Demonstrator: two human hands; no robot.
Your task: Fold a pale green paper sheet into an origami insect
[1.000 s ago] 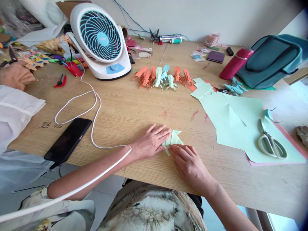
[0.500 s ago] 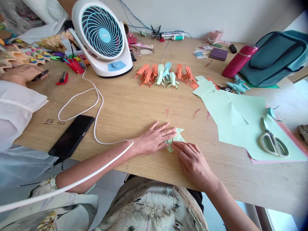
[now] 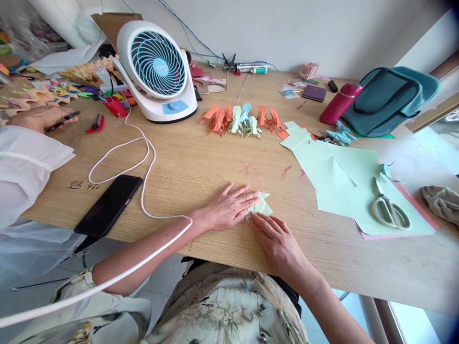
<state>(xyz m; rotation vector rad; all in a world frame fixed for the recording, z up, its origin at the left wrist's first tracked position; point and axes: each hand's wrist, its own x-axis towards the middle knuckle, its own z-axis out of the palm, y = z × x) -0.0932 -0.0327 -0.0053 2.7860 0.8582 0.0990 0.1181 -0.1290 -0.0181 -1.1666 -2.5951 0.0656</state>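
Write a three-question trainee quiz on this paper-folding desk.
1. True or false: both hands press the folded green paper flat on the table.
2. What lies on the large green sheets? A) phone B) scissors C) bottle
3. Which hand covers the paper's near edge?

Key:
1. True; left hand and right hand lie on it.
2. B, the scissors.
3. The right hand.

**A crowded wooden table**

The table (image 3: 201, 162) carries a fan (image 3: 158, 71) at far left, a phone (image 3: 109, 204) and white cable (image 3: 143, 157) near left. Paper figures (image 3: 238, 119) stand in a row at centre. Green sheets (image 3: 340, 177) with scissors (image 3: 389, 208) lie right; a bag (image 3: 389, 100) and bottle (image 3: 340, 102) sit far right.
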